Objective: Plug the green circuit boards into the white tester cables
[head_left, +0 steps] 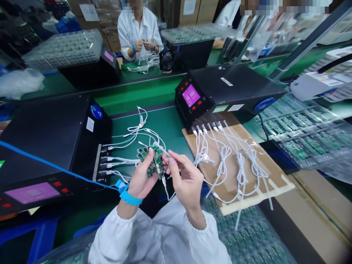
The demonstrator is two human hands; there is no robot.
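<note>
Several green circuit boards (157, 158) are bunched together in my left hand (141, 179), the thumb pressed over them. A blue wrist strap with a blue cord is on that wrist. Close on the boards' right side, my right hand (185, 178) pinches a thin whitish cable (162, 148) that slants across their top; its far end is hard to make out. A white USB-type plug (164, 180) meets the lower edge of the boards, its lead looping down. More white cables (133, 128) lie behind the boards, some plugged into the left black box (52, 135).
At right, a black tester box (231, 91) with a lit screen feeds bundled white cables onto a taped cardboard sheet (247, 141). Clear trays of boards (310, 128) stand at far right, with more below the cardboard. Across the bench sits a co-worker (140, 29) in white.
</note>
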